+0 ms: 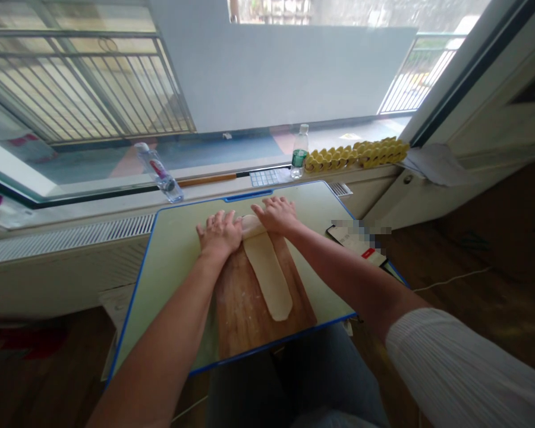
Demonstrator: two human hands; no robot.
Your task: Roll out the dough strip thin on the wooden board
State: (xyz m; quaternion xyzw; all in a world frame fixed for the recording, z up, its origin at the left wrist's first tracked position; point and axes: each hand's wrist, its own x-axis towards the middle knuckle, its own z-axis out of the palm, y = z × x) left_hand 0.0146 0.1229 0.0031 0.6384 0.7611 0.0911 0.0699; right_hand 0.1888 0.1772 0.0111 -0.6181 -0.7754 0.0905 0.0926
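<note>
A long, flat strip of pale dough (271, 276) lies lengthwise on a brown wooden board (236, 309). At its far end, a whitish rounded roll (252, 224) shows between my hands; I cannot tell whether it is a rolling pin or the dough's rolled-up end. My left hand (220, 233) rests palm down at the roll's left side, fingers stretched forward and apart. On the other side, my right hand (276, 215) lies palm down against the roll, its fingers extended too. Both palms hide what is beneath them.
Under the board is a pale green table (178, 255) with a blue edge. A phone-like flat object (356, 244) lies at its right. Along the windowsill are two plastic bottles, one upright (299, 151) and one tilted (159, 172), plus a yellow scalloped tray (356, 156).
</note>
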